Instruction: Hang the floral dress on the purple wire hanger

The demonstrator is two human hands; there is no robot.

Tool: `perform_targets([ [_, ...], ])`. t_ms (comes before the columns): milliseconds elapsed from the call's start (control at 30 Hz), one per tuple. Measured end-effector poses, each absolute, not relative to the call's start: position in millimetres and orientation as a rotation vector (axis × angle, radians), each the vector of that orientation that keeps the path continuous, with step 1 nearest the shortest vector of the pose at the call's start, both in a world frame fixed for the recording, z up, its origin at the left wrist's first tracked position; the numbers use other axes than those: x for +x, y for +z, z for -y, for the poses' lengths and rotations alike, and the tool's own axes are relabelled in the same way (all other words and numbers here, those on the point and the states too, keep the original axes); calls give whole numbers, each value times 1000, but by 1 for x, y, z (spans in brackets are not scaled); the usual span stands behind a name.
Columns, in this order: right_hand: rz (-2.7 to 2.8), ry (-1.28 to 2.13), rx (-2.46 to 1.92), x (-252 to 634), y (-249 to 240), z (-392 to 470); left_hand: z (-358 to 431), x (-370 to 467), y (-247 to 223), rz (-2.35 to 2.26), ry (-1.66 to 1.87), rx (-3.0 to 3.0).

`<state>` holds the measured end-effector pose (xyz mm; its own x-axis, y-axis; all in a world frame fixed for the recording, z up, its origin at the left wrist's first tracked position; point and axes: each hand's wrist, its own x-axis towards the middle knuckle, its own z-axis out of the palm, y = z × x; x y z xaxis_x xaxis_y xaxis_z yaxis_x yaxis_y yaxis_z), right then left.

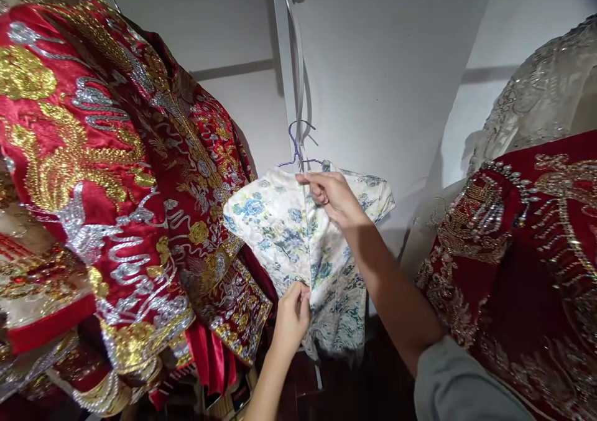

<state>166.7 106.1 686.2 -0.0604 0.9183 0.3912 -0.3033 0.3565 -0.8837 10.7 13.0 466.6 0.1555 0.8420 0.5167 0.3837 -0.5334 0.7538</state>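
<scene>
A white blouse with blue and green flowers [275, 222] hangs on a thin purple wire hanger [295, 141] in the middle of the view. High on its centre opening, by the collar, my right hand [329, 194] pinches the edge of the cloth. Lower on the same edge, my left hand [293, 309] is closed with thumb and fingers on the fabric. Between the two hands the edge runs nearly straight down. The hem hangs loose below, partly hidden by my left wrist.
Red jackets with gold and silver embroidery [135, 178] crowd the left side. At the right hang a dark red beaded gown [527, 272] and a sheer lace garment [532, 91]. A pale vertical rail [285, 66] runs up the white wall [382, 54] behind the blouse.
</scene>
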Motion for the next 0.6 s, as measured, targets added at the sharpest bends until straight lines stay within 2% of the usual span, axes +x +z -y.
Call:
perform_targets([
  [167,1256,1039,-635,167,699,-100,-21,-3,500,-1086,1286,2099],
  [367,1253,917,-651,168,693,-80,-57,0,622,-960,1863,2284],
  [467,1288,883,-675,167,688,-77,-81,11,671,-906,1849,2492],
  [600,1344,772,-718,167,681,-88,-100,25,695,-859,1900,2631],
])
